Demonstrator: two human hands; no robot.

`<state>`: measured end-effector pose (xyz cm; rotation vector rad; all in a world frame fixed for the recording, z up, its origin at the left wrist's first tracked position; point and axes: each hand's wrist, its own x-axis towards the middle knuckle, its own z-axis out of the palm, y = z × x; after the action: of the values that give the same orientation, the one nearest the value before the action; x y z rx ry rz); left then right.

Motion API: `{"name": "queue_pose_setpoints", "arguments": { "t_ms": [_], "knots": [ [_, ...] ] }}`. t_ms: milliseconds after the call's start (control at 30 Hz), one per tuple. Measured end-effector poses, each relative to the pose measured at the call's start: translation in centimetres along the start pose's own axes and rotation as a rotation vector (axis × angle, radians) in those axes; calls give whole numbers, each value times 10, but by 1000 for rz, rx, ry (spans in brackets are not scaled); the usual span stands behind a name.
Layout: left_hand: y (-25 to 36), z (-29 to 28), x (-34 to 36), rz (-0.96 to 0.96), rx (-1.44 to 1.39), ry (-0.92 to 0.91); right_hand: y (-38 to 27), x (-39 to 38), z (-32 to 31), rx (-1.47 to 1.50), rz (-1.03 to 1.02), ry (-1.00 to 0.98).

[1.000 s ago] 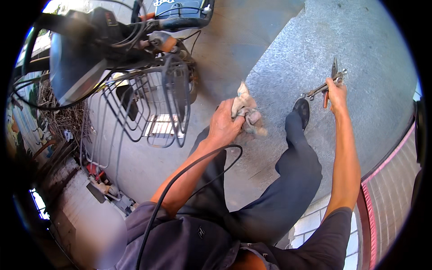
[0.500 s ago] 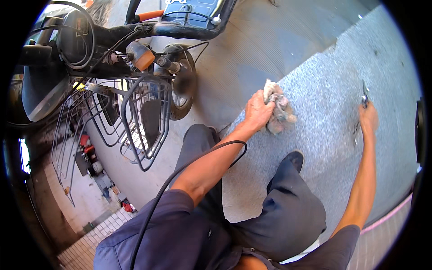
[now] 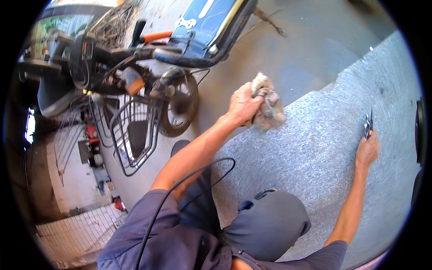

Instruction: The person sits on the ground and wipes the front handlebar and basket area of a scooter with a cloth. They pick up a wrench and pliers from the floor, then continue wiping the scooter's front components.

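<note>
My left hand [image 3: 244, 104] is closed around a crumpled, dirty cloth rag [image 3: 269, 108]. The rag hangs out past the fingers, above the edge of a grey speckled stone slab [image 3: 315, 135]. Off to the right, my outstretched right hand [image 3: 368, 150] grips a small pointed metal tool [image 3: 368, 125] that looks like pliers, with its narrow tip facing away from me. Its handles are mostly hidden in my palm. Bare slab surface lies between the two hands.
At the left stands a dark two- or three-wheeled vehicle with handlebars [image 3: 121, 54], a wire basket [image 3: 135, 135], a front wheel [image 3: 182, 105] and a blue deck [image 3: 202, 20]. A black cable [image 3: 155, 213] loops over my left arm. Red and grey clutter [image 3: 94, 144] lies farther left.
The view has shifted. My left hand has carried the rag left toward the slab's edge, and my right hand has turned slightly, showing more of the tool. Both grips hold.
</note>
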<state>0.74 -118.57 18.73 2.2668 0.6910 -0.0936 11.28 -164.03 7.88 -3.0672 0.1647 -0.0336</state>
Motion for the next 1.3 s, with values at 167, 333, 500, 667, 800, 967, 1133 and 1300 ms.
{"name": "queue_pose_setpoints", "arguments": {
  "t_ms": [167, 333, 500, 667, 800, 967, 1133, 1300],
  "knots": [
    [37, -31, 13, 18, 23, -44, 34, 63, 21, 8, -80, 151],
    [100, -49, 42, 86, 17, -238, 37, 101, 15, 103, 103, 233],
    [181, -34, 63, -105, -212, -462, 62, 115, 29, 169, -128, 234],
    [198, 5, 107, -69, -172, -537, 58, 113, 23, 183, -120, 187],
    [200, 22, 156, -135, -293, -528, 54, 115, 13, 101, -144, 179],
    [208, 42, 223, -160, -374, -457, 54, 130, 11, 17, -54, 180],
    [203, 56, 280, -213, -519, -392, 48, 131, 10, -6, -74, 189],
    [188, 56, 319, -303, -455, -310, 47, 132, 6, 24, -82, 162]
  ]
}}
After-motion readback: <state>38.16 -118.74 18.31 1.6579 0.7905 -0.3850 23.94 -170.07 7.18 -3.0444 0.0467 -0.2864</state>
